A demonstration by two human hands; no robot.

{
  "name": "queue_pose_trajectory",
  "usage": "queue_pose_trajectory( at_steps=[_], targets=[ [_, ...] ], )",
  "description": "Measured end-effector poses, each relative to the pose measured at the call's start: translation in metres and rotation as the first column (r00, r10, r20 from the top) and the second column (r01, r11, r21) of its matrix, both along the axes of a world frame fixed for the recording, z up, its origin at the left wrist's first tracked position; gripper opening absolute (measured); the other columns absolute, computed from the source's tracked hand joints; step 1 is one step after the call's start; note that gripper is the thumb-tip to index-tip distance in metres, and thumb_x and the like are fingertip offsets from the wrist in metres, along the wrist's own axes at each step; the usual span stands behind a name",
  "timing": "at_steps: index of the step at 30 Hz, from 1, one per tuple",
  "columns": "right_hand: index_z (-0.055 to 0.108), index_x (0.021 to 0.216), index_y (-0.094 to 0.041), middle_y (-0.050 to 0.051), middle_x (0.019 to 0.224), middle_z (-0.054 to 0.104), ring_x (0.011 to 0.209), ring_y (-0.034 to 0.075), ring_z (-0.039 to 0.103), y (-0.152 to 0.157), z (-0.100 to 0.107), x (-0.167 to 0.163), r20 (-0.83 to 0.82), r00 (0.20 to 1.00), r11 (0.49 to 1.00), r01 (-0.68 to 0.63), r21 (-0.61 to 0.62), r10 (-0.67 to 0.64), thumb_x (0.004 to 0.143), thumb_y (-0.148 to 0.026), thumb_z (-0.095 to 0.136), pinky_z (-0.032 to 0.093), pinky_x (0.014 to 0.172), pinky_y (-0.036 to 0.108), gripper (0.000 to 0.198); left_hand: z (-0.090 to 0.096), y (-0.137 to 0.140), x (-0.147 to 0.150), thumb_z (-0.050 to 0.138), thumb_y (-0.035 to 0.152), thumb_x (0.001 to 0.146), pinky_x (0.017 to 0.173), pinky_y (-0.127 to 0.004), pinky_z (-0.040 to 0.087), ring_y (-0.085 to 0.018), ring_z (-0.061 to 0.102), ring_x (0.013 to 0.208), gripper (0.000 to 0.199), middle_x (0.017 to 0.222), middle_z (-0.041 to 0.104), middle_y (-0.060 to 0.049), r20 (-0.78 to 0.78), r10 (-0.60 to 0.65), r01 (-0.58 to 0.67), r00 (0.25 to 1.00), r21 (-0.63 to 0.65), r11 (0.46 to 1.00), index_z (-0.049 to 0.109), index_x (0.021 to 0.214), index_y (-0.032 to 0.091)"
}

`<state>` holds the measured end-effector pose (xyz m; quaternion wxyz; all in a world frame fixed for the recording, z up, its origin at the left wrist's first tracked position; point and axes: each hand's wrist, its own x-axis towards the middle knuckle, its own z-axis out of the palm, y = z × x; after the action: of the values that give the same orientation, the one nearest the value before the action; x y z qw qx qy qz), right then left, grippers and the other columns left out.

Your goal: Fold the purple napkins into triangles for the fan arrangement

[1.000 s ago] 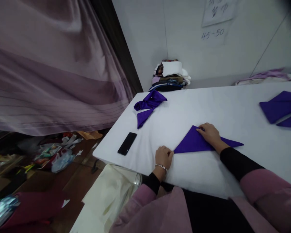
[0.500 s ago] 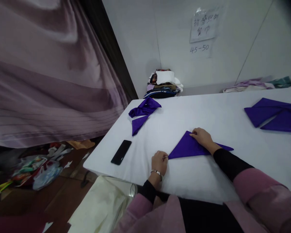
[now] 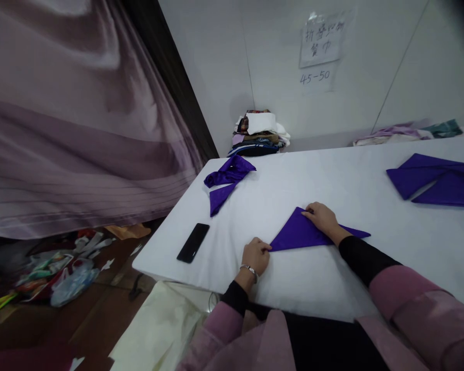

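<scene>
A purple cloth napkin (image 3: 298,233), folded into a flat triangle, lies on the white-covered table (image 3: 294,175) in front of me. Its left corner is pinched between the thumb and fingers of my left hand (image 3: 257,255), which wears a bracelet at the wrist. Near the top point, the fingertips of my right hand (image 3: 321,218) are closed on the napkin's upper edge. My right hand and wrist cover part of the napkin's right side, and its right tip shows beyond them.
A black phone (image 3: 193,242) lies at the left. Behind it is a twisted purple cloth (image 3: 229,180); more folded purple cloth (image 3: 436,180) lies far right. Stacked cloths (image 3: 260,135) stand by the wall. A pink curtain (image 3: 81,118) hangs left, and bags (image 3: 73,281) lie on the floor.
My left hand has shifted very slightly right and up at the napkin's left corner. My right hand stays at the top edge. The whole view has moved a little.
</scene>
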<state>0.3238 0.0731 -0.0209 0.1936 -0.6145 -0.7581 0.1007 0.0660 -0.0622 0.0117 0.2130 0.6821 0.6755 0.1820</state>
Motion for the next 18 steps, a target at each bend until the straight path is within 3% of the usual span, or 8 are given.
queue_pose_trajectory(
  at_steps=[2, 6, 9, 12, 18],
  targets=[
    [0.063, 0.082, -0.021, 0.005, 0.09, 0.065, 0.087, 0.021, 0.057, 0.0, 0.0, 0.0, 0.0, 1.0, 1.0, 0.007, -0.001, -0.007, 0.085, -0.04, 0.052, 0.04, 0.068, 0.03, 0.022, 0.006, 0.003, 0.007, 0.058, 0.026, 0.08, 0.079, -0.033, 0.04, -0.015, 0.058, 0.076, 0.014, 0.083, 0.063, 0.0, -0.081, 0.019, -0.02, 0.997, -0.011, 1.0, 0.071, 0.074, 0.025],
    [0.063, 0.083, -0.021, 0.006, 0.091, 0.065, 0.087, 0.021, 0.057, 0.0, 0.0, 0.001, 0.0, 1.0, 1.0, 0.008, -0.007, -0.008, 0.085, -0.041, 0.053, 0.04, 0.068, 0.03, 0.023, 0.008, 0.009, 0.019, 0.056, 0.048, 0.084, 0.074, -0.034, 0.038, -0.019, 0.057, 0.078, 0.035, 0.079, 0.061, -0.004, -0.257, 0.051, -0.046, 0.965, 0.024, 0.999, 0.068, 0.067, 0.02],
    [0.063, 0.083, -0.021, 0.005, 0.09, 0.064, 0.088, 0.021, 0.056, -0.001, 0.0, 0.001, -0.012, 1.0, 1.0, 0.006, -0.007, -0.006, 0.085, -0.04, 0.052, 0.04, 0.068, 0.03, 0.023, 0.004, 0.01, 0.021, 0.055, 0.048, 0.086, 0.072, -0.033, 0.037, -0.018, 0.057, 0.078, 0.037, 0.078, 0.06, -0.003, -0.299, 0.059, -0.051, 0.952, 0.037, 0.998, 0.063, 0.064, 0.018],
    [0.063, 0.082, -0.02, 0.005, 0.089, 0.064, 0.087, 0.021, 0.056, -0.002, 0.0, 0.001, -0.032, 0.999, 1.0, 0.016, -0.005, -0.016, 0.085, -0.04, 0.053, 0.039, 0.067, 0.03, 0.022, 0.001, 0.009, 0.014, 0.056, 0.045, 0.086, 0.071, -0.031, 0.037, -0.016, 0.055, 0.076, 0.032, 0.078, 0.059, -0.001, -0.242, 0.054, -0.043, 0.969, 0.052, 0.998, 0.06, 0.067, 0.019],
    [0.064, 0.082, -0.021, 0.005, 0.088, 0.064, 0.084, 0.021, 0.056, -0.001, -0.003, 0.002, -0.056, 0.998, 1.0, 0.014, 0.009, -0.013, 0.083, -0.042, 0.054, 0.039, 0.065, 0.031, 0.024, -0.003, 0.005, -0.008, 0.064, 0.029, 0.082, 0.076, -0.027, 0.038, -0.013, 0.054, 0.081, 0.013, 0.082, 0.058, 0.001, -0.116, -0.081, 0.09, 0.99, 0.067, 0.994, 0.059, 0.074, 0.019]
  ],
)
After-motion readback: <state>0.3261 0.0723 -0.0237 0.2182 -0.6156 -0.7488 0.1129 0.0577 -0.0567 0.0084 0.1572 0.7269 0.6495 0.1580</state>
